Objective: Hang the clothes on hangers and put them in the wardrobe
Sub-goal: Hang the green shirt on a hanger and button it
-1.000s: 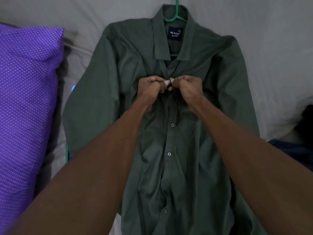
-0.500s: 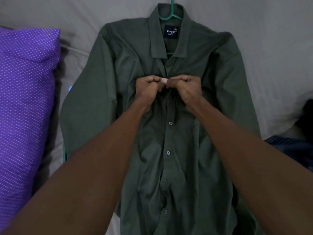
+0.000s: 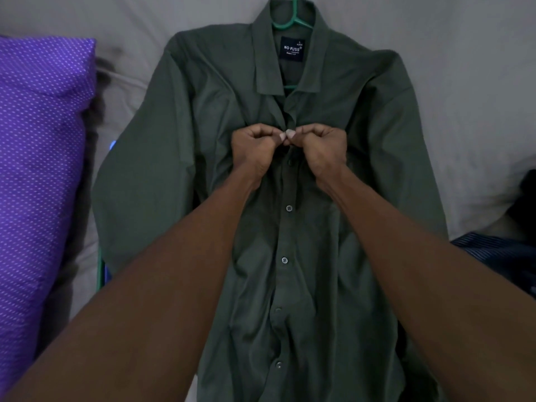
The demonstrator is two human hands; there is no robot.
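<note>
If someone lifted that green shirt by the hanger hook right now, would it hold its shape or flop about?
Probably flop. The green shirt lies creased and rumpled on the grey sheet, so the cloth looks thin and limp. The green hanger inside the collar would likely keep only the shoulders spread. With its front buttons closed, it seems unlikely to slide off.

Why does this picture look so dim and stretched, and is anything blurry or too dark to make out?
Head view: the light is dim and flat, with no glare; the green shirt reads almost grey, though its collar label stays legible. The wide lens swells the forearms at the bottom edge. The left hand and right hand look sharp, while the dark cloth on the right is too shadowed to identify.
</note>
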